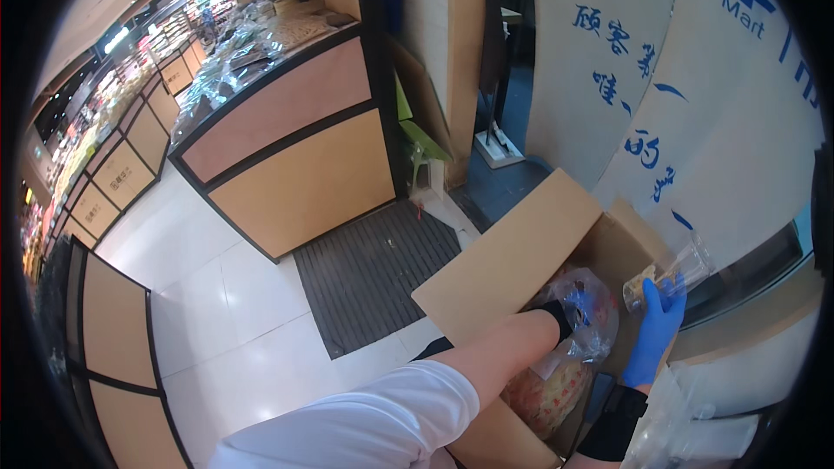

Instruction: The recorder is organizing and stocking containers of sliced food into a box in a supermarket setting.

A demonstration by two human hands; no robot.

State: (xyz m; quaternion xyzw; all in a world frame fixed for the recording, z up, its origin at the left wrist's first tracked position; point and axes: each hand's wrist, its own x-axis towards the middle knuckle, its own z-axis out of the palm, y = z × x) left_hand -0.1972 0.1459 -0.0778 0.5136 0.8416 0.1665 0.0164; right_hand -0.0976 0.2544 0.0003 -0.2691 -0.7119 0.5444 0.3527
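My right hand (657, 329), in a blue glove, grips a clear plastic container (674, 273) that lies tilted, with some tan food in its lower end. My left hand (580, 306), gloved in blue, reaches inside a clear plastic bag (603, 332) in an open cardboard box (508, 254); the bag's film blurs its fingers, so its hold cannot be made out. Below that bag, a second bag (547, 397) with red print and pale contents lies in the box.
A display counter (306, 182) with packaged goods stands at upper left. A ribbed dark mat (378, 273) lies on the tiled floor. Grey-white curtain panels (586, 111) with blue writing hang behind the box. Clear plastic containers (710, 436) are at lower right.
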